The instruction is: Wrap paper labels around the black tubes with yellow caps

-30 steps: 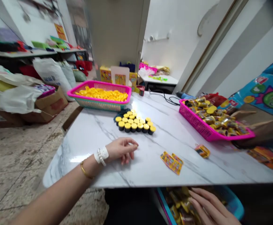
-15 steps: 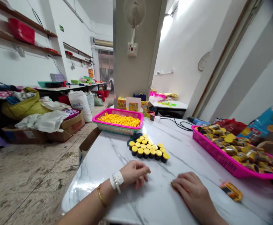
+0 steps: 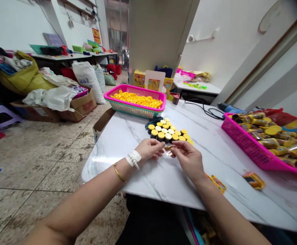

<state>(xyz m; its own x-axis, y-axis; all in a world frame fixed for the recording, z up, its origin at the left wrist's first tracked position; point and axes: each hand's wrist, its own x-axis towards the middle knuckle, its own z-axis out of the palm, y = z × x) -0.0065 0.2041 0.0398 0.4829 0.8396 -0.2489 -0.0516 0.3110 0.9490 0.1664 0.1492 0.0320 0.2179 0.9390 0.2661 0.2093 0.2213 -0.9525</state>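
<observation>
Both hands meet over the white marble table [image 3: 230, 163]. My left hand [image 3: 150, 149] and my right hand [image 3: 187, 157] pinch a small clear wrapper with a yellow print [image 3: 169, 148] between their fingertips. Just beyond them stands a cluster of small black pots with yellow lids [image 3: 168, 130]. A flat yellow printed label [image 3: 216, 183] lies by my right forearm, and a small wrapped yellow item [image 3: 253, 179] lies further right.
A pink basket of yellow lids [image 3: 136, 101] stands at the table's far end. A second pink basket [image 3: 250, 146] of wrapped pots sits on the right. Cables [image 3: 204, 110] run behind. Cardboard boxes and bags [image 3: 59, 98] crowd the floor on the left.
My right hand came up from the bin under the table onto the top, then both hands lifted and closed together on the small wrapper. The camera tilted up, then back down.
</observation>
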